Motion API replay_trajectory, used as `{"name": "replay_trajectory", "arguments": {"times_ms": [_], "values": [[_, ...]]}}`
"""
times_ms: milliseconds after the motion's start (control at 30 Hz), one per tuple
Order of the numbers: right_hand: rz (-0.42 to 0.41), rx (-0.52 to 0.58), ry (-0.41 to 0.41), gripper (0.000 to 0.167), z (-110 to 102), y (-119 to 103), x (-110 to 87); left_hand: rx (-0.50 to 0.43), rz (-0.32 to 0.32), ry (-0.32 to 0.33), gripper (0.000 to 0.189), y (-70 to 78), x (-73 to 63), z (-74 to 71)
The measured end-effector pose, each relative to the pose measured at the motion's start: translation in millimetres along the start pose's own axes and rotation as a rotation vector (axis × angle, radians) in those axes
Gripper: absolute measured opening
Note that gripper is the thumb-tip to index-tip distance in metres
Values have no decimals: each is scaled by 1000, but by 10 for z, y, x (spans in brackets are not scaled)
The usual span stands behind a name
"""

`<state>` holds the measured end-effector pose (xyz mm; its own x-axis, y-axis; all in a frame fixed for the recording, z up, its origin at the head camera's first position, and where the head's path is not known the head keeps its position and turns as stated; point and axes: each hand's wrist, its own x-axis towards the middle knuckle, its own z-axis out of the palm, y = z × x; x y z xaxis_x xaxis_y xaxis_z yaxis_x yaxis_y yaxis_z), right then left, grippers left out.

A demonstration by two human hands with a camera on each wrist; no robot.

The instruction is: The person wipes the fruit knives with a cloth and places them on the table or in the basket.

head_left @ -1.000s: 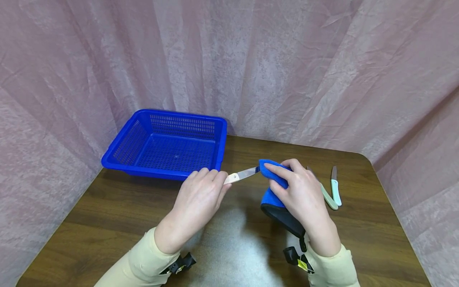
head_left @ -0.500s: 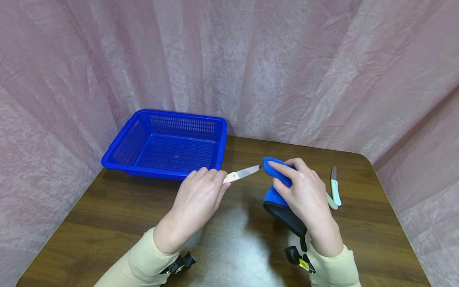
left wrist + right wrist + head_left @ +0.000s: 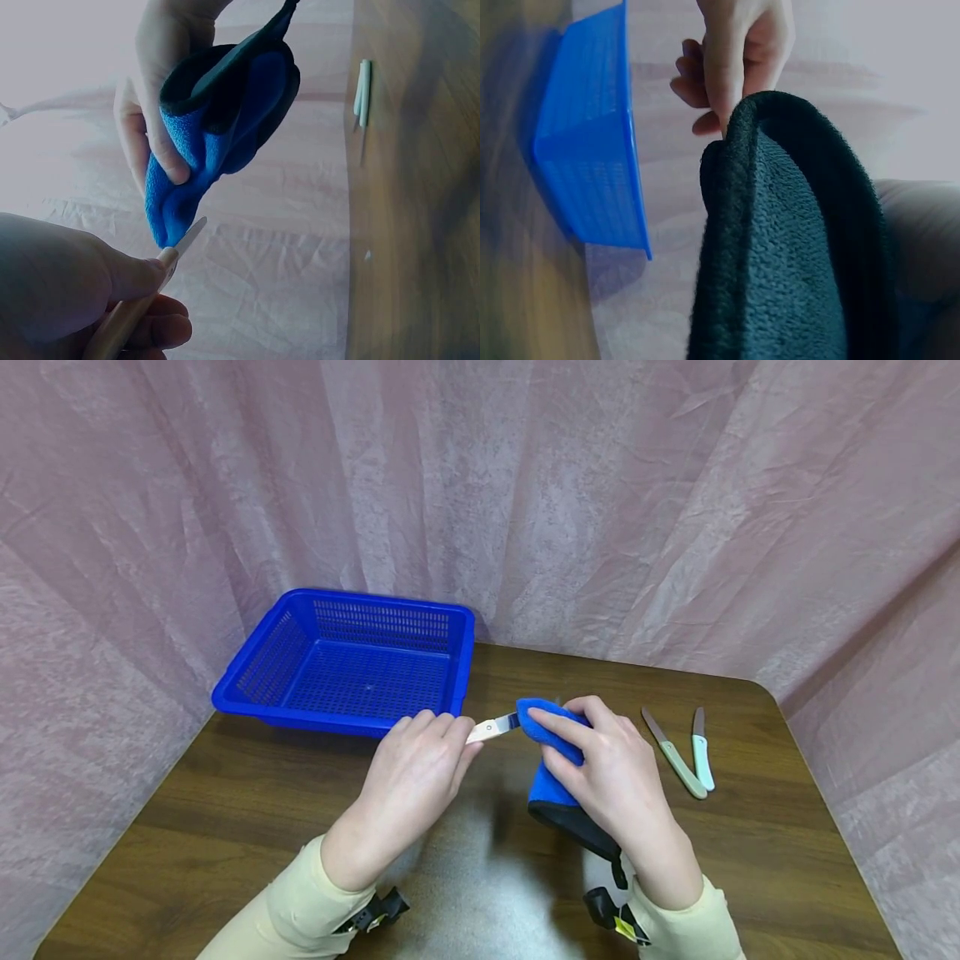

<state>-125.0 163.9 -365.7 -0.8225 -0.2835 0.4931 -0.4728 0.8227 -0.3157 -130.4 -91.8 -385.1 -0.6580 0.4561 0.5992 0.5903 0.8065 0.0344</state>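
Note:
My left hand grips the cream handle of a small knife, its blade pointing right. In the right hand is a folded blue cloth with a black border and a hanging loop. Thumb and fingers pinch the cloth over the blade, so only a short stretch of steel shows beside the handle in the head view. From the left wrist, the blade passes along the cloth's lower end. The cloth's dark edge fills much of the right wrist view.
A blue plastic basket stands at the back left, just beyond the left hand. Two knives with pale green handles, one knife slanting towards the other knife, lie on the wooden table at the right. Pink curtains hang behind.
The right hand first drew the cloth rightward off the knife's tip, then brought it back left over the blade, closer to the handle. The left hand has stayed nearly still.

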Motion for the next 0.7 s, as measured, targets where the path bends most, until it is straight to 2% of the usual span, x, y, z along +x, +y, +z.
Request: {"name": "replay_trajectory", "arguments": {"times_ms": [333, 700], "values": [[-85, 1, -30, 43, 63, -63, 0, 1, 0, -16, 22, 6, 3, 0], [-124, -1, -51, 45, 74, -51, 3, 0, 3, -20, 22, 12, 7, 1]]}}
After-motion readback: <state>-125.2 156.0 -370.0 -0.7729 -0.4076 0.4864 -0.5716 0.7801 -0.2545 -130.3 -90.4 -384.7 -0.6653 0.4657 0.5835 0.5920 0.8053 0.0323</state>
